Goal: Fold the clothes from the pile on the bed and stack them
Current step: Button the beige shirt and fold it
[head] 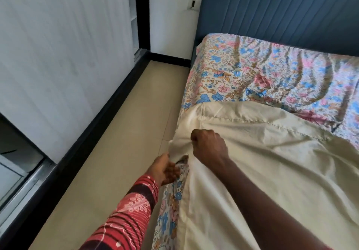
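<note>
- Sleeve (pixel 126 211) in red, black and white pattern is covering the left forearm at the bottom of the view; the right arm is reaching in bare.
- Left hand (pixel 165 169) is hanging at the bed's edge, palm showing and fingers relaxed, touching the hanging edge of the cream cloth (pixel 272 172) without gripping it.
- Right hand (pixel 208 146) is clenching a bunch of that cloth near its left edge, pulling creases toward the fist.
- Cream cloth is lying spread flat over the bed, its stitched hem running across the far side.
- Floral sheet (pixel 252 71) is covering the mattress beyond, wrinkled.
- Blue headboard (pixel 281 13) is standing behind.
</note>
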`<state>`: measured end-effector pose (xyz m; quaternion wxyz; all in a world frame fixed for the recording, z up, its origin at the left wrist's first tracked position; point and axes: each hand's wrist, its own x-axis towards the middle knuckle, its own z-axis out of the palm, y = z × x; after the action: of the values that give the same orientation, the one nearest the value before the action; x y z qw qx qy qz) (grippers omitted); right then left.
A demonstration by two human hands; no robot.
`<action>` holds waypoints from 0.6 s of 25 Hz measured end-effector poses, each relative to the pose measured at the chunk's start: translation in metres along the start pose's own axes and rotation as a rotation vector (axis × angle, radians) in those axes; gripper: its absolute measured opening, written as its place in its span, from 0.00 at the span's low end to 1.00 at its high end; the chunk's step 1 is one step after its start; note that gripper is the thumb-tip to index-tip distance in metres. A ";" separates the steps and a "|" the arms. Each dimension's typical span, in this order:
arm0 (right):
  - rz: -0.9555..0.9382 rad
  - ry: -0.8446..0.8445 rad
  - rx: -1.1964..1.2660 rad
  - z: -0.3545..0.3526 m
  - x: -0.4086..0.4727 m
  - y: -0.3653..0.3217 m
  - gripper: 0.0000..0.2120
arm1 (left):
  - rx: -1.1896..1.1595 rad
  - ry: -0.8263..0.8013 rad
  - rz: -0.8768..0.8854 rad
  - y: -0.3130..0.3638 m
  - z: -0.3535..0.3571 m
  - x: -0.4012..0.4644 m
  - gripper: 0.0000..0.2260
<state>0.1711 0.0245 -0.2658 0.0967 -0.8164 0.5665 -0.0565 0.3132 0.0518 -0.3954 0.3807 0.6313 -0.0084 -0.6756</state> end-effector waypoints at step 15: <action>0.000 -0.217 -0.221 -0.028 0.200 0.013 0.11 | -1.125 -0.212 0.371 0.027 -0.005 0.027 0.11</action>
<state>0.2239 -0.1692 -0.2451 0.0668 -0.8235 0.5553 0.0949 0.3332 0.0202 -0.4062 0.7649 0.2500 0.2028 -0.5580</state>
